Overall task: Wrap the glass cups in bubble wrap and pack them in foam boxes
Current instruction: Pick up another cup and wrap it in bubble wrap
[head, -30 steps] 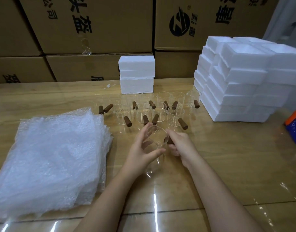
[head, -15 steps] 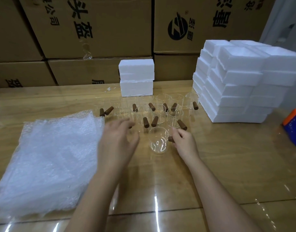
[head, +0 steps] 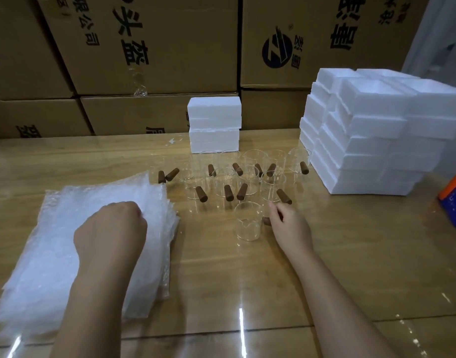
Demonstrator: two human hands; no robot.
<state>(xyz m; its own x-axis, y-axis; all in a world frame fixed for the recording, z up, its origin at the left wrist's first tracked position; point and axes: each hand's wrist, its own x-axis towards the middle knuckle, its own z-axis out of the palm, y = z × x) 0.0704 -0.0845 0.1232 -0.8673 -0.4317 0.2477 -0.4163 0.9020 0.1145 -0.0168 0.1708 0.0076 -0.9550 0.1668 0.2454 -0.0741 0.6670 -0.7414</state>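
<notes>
- Glass cup: centre of frame, upright on table, just below the cluster of other cups.
- Judged light, rigid, slick and fragile; take by brown handle or around the wall, never by the thin rim.
- Right hand: fingertips pinching the handle.
- Left hand: fingers curled into top sheet of bubble wrap, lower left; soft, light, probably clingy.
- Glossy wooden table, likely slippery; foam boxes stacked upper right, cartons behind.
</notes>
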